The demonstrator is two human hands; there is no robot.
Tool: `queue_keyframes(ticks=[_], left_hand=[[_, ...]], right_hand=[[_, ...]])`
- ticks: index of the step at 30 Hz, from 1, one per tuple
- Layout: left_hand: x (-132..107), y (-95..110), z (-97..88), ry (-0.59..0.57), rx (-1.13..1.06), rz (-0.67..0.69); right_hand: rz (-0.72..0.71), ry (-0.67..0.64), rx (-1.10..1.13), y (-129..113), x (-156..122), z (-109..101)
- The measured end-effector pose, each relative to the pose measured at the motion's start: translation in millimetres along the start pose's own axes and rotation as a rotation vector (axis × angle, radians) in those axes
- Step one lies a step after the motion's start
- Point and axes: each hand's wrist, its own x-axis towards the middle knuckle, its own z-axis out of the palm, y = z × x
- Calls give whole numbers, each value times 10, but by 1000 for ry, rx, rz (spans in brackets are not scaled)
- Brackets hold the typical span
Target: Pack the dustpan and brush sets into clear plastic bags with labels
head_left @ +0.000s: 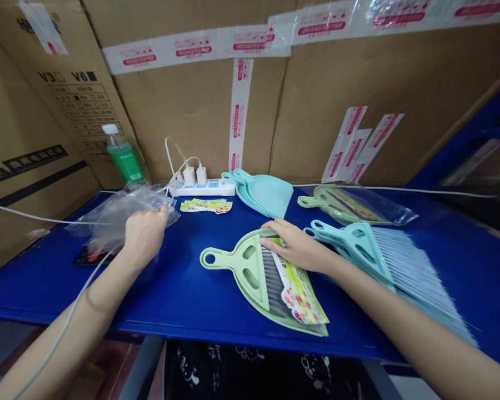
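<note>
My left hand (146, 233) is closed at the right side of a pile of clear plastic bags (112, 214). Its fingertips are hidden, but thin plastic shows on both sides of the fist. In front of me lies a light green dustpan (250, 294) with a green hand brush (263, 272) nested in it, grey bristles to the right. A yellow-green printed card (298, 289) covers part of the bristles. My right hand (294, 244) grips this set at its far edge, the thumb over the card.
Blue dustpans (266, 191) are stacked at the back; blue brushes (362, 250) lie at the right. Behind them is a bagged green set (345, 205). Printed cards (206, 206) lie before a power strip (216, 187). A bottle (125, 158) stands back left. Cardboard (191, 105) walls the rear.
</note>
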Motion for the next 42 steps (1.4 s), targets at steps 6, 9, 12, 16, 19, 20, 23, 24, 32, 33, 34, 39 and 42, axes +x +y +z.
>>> queue_keyframes(ticks=[6,9,12,16,19,20,23,24,32,33,34,39,42], left_hand=[[-36,54,-11,61,-63,57],[-71,112,-21,66,-158,146],[-105,161,-14,29,-252,268],[-137,193,15,-31,-360,373],[-155,194,18,-61,-480,463],[-161,191,13,-77,-525,502],[-181,172,-14,-120,-637,610],[-189,162,-26,-131,-675,645],[-230,58,-188,-361,-917,929],[-227,53,-196,-376,-932,931],[-223,55,-195,-363,-939,907],[-220,171,-78,-10,-805,585],[-236,264,-11,-12,-675,623]], right_hand=[[95,87,-36,-20,27,88],[80,117,3,-29,35,89],[36,110,46,-17,43,53],[40,102,60,8,46,11],[52,92,61,14,39,-17],[57,88,62,14,36,-30],[71,81,65,9,31,-78],[76,84,65,8,31,-95],[147,170,52,3,46,-164],[154,180,49,1,44,-167],[159,189,46,-2,40,-170],[179,228,33,-42,26,-206],[234,228,0,-96,32,-234]])
